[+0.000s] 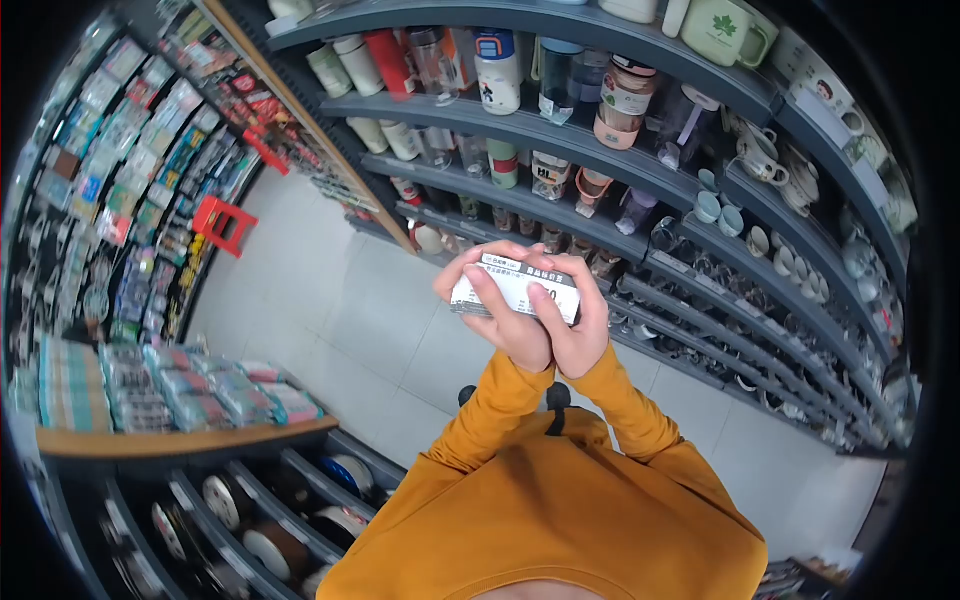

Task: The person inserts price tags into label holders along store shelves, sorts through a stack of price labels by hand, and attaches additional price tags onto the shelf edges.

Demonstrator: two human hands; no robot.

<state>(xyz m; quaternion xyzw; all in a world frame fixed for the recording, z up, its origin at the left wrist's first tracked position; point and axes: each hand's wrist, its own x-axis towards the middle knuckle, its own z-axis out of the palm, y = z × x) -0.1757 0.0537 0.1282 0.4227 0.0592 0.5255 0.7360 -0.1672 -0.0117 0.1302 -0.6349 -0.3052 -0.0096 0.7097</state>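
Note:
A stack of white printed price labels [510, 288] is held between both hands in front of the chest. My left hand [500, 315] has its fingers wrapped round the stack's left end, with the thumb on the printed face. My right hand [578, 310] grips the right end, its thumb also lying on the top label. The two wrists are close together, and the fingertips of both hands meet along the far edge. Dark bands and printed characters show on the labels; most of the text is too small to read.
Curved grey shelves [560, 135] with bottles, cups and mugs stand ahead and to the right. A red stool [226, 228] is on the tiled floor at the left. Packaged goods [200, 385] lie on a wooden-edged shelf at lower left, above racks of bowls or plates.

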